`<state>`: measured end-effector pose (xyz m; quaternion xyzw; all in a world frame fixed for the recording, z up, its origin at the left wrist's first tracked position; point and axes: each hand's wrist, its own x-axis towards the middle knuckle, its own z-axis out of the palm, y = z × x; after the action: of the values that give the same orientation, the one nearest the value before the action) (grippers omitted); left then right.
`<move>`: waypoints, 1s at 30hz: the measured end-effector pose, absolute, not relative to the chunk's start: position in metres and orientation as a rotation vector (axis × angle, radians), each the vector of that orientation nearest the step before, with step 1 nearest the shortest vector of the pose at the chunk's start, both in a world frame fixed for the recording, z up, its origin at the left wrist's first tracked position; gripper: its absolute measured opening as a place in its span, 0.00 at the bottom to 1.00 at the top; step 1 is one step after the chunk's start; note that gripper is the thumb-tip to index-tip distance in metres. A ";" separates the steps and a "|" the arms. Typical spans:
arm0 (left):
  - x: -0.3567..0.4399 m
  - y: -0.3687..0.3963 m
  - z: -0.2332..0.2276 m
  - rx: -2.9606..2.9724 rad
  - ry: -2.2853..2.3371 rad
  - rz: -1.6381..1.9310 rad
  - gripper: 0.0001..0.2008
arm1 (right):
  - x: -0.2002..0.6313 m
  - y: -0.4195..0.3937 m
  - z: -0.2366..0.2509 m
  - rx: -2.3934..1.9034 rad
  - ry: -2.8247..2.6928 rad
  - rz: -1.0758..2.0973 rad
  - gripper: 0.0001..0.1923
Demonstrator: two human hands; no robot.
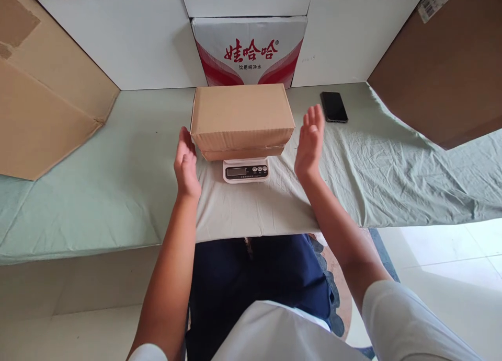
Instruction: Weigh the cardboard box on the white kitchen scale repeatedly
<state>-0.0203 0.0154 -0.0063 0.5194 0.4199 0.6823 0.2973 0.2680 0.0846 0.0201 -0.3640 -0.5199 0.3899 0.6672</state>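
Observation:
A closed brown cardboard box (242, 115) rests on a small white digital scale (246, 170), which stands on a pale green cloth over the table (117, 194). The scale's display and buttons show just under the box's front edge. My left hand (186, 165) is open, palm inward, beside the box's lower left corner, very close to it or just touching. On the other side my right hand (309, 141) is open with fingers up, a short gap away from the box. Neither hand holds anything.
A black phone (333, 106) lies on the cloth at the back right. A red and white printed carton (250, 50) stands behind the box against white panels. Large cardboard sheets lean at far left (43, 89) and far right (443, 63). Tiled floor lies below.

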 end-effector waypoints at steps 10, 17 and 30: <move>-0.025 0.015 -0.007 1.343 1.117 1.845 0.34 | 0.302 0.112 0.005 -0.982 -1.153 0.778 0.36; -0.023 0.014 -0.006 1.321 1.144 1.833 0.36 | 0.282 0.103 0.007 -0.935 -1.099 0.904 0.36; -0.027 0.015 -0.010 1.392 1.188 1.769 0.36 | 0.271 0.100 0.007 -0.898 -1.057 1.049 0.35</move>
<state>-0.0271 0.0150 -0.0098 0.5227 0.4463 0.6644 0.2937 0.2715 0.1000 0.0065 -0.3947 -0.4643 0.4607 0.6453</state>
